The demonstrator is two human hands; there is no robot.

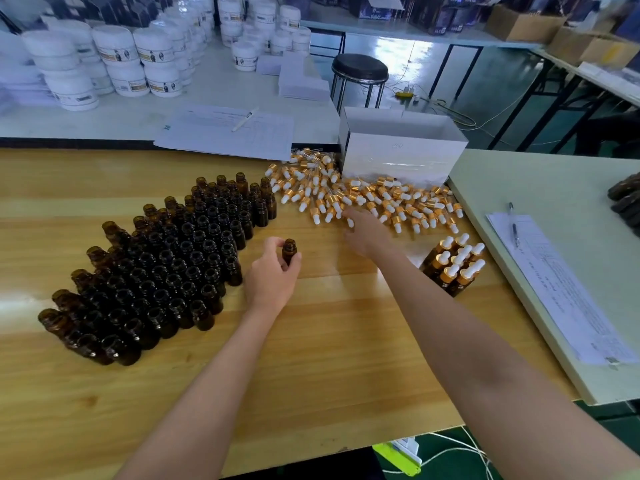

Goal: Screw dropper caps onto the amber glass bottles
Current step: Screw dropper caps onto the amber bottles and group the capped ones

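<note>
Well in front of the white box [398, 157], the left hand [273, 277] grips one uncapped amber bottle [289, 251], upright. Nearer the box, the blurred right hand [363, 233] touches the dropper caps [367, 195] heaped against it; its grip cannot be told. Open bottles [166, 268] stand left of the box, capped bottles [453, 266] before it. The box's contents stay hidden.

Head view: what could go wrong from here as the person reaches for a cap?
The right hand, blurred at the edge of the dropper cap pile, could scatter caps or lift several tangled ones. Its forearm passes close to the capped bottles and might topple them. The left hand only pinches the open bottle; it may slip.
</note>
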